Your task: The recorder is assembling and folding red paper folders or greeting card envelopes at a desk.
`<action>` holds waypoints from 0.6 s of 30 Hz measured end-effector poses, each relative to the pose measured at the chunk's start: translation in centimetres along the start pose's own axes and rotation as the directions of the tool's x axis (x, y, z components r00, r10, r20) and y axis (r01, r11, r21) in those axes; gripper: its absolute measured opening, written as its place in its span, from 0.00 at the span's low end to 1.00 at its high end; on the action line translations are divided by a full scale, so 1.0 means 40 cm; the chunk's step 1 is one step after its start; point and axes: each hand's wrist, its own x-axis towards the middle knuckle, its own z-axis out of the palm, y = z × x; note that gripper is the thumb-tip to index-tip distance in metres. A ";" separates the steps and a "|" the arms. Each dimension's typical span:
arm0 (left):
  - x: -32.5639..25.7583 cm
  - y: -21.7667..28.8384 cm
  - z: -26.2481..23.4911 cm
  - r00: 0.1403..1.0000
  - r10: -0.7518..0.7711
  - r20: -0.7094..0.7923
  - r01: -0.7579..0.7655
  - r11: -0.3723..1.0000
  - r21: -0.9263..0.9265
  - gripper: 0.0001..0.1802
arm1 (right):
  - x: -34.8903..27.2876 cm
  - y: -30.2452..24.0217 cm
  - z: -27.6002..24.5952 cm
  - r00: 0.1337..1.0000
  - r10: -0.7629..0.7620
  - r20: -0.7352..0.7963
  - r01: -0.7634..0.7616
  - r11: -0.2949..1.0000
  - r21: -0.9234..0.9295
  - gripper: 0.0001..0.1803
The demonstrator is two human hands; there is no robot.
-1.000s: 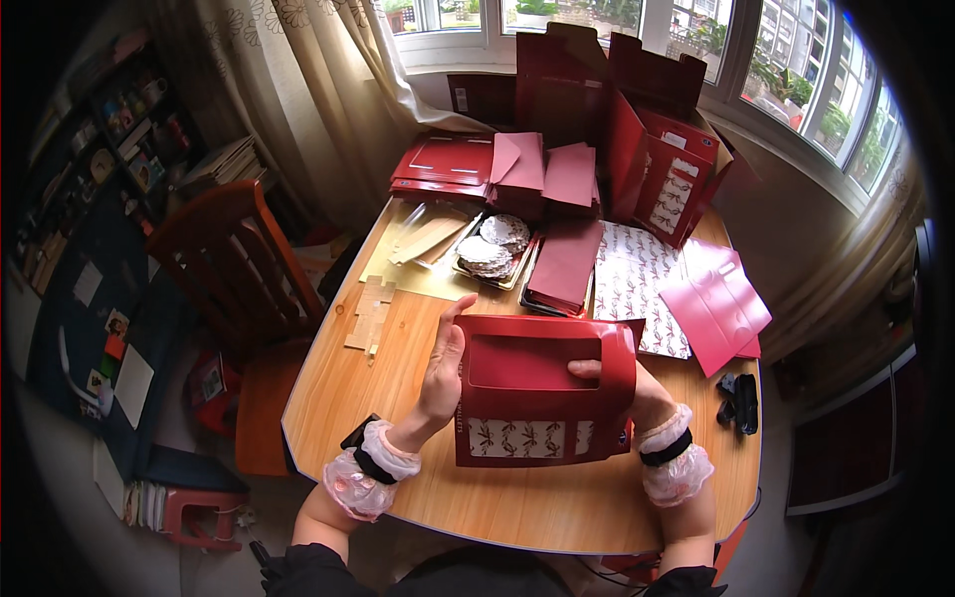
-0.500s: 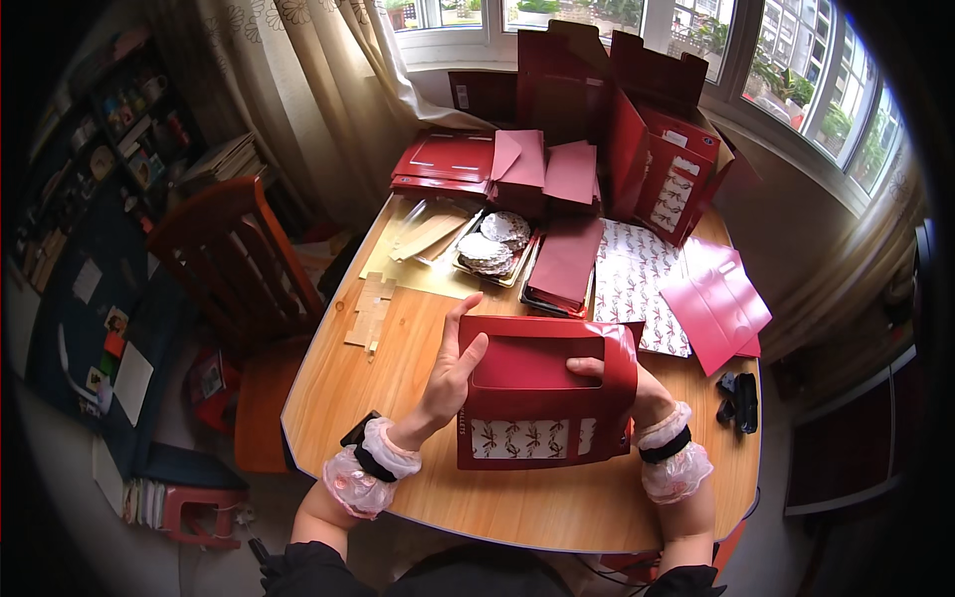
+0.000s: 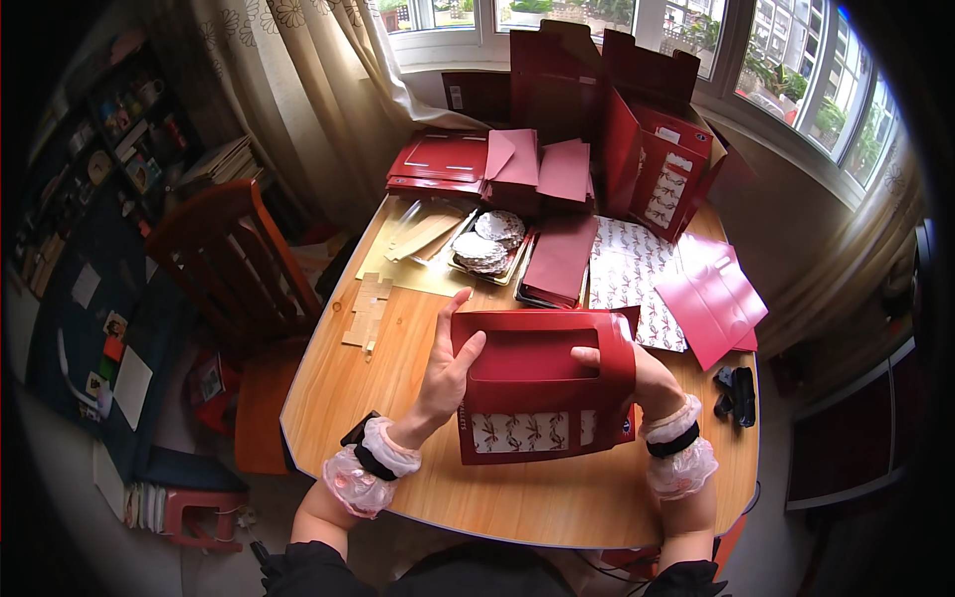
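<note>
A dark red cardboard box [image 3: 517, 390] is held up over the near part of the table, its printed front panel toward me. A wide cutout shows in its upper face, with red card behind it. My left hand [image 3: 447, 370] grips the left side, thumb in front and the other fingers mostly hidden behind. On the right side, my right hand [image 3: 649, 386] is closed on the box with its thumb showing in the cutout; its other fingers are hidden. Pink-white frilly cuffs with black bands circle both wrists.
Stacks of red card [image 3: 559, 261], a tray of round patterned pieces [image 3: 494, 239], patterned sheets [image 3: 635, 279] and glossy pink card [image 3: 711, 303] lie farther back. Large red boxes [image 3: 652, 149] stand by the window. A black object [image 3: 736, 394] lies right; beige strips [image 3: 369, 308] lie left.
The view has shifted slightly. Both hands keep their hold on the red box, which has tilted a little, and my right hand has moved slightly up along its side.
</note>
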 end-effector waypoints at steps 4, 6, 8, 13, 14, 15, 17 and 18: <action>0.008 0.019 0.008 1.000 -0.008 -0.027 0.004 0.989 -0.151 0.31 | 0.016 0.030 -0.090 0.997 -0.040 -0.069 0.026 0.982 -0.188 0.14; 0.011 0.010 -0.005 0.998 0.043 -0.035 -0.045 0.998 -0.051 0.32 | 0.013 0.021 -0.093 0.993 -0.083 -0.081 0.069 0.985 -0.161 0.10; 0.009 0.016 -0.001 0.995 0.092 -0.033 -0.090 0.995 0.046 0.32 | 0.018 0.032 -0.101 0.982 -0.150 -0.117 0.132 0.981 -0.142 0.06; -0.001 0.022 0.015 1.000 0.020 0.011 -0.018 0.980 -0.198 0.37 | 0.041 0.061 -0.116 0.979 -0.192 -0.073 0.183 0.977 -0.109 0.07; 0.001 0.007 0.010 1.000 0.021 0.012 -0.018 0.980 -0.198 0.37 | 0.043 0.064 -0.118 0.979 -0.200 -0.051 0.193 0.975 -0.111 0.07; 0.005 -0.007 0.005 0.999 0.037 -0.023 -0.040 0.991 -0.126 0.37 | 0.045 0.066 -0.120 0.978 -0.200 -0.051 0.194 0.975 -0.112 0.07; 0.007 -0.018 0.004 0.997 0.055 -0.055 -0.058 0.997 -0.053 0.37 | 0.046 0.070 -0.122 0.978 -0.205 -0.046 0.199 0.973 -0.118 0.08; 0.008 -0.013 0.010 0.997 0.041 -0.058 -0.048 0.992 -0.113 0.37 | 0.046 0.069 -0.119 0.978 -0.205 -0.048 0.198 0.973 -0.118 0.08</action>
